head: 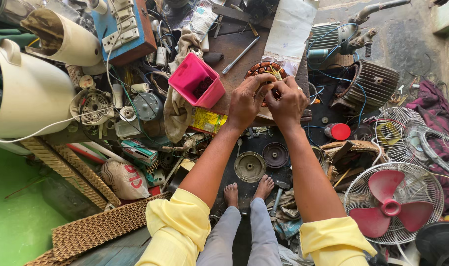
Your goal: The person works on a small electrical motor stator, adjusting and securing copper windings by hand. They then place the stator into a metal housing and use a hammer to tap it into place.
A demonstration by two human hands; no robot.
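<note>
— Why both hands up on the workbench (244, 47)?
— Steadying the round motor coil (265, 70) flat on the wood, near the front edge. Left hand (247, 102) pressed over its near rim, fingertips curled in; right hand (287, 102) pinching at something on top, probably copper wire, too small to tell.
— And containers, big to small?
— Cream plastic tub (32, 93) at far left, tipped on its side, contents hidden. Pink box (194, 81) just left of the coil, tilted, holding small dark bits.
</note>
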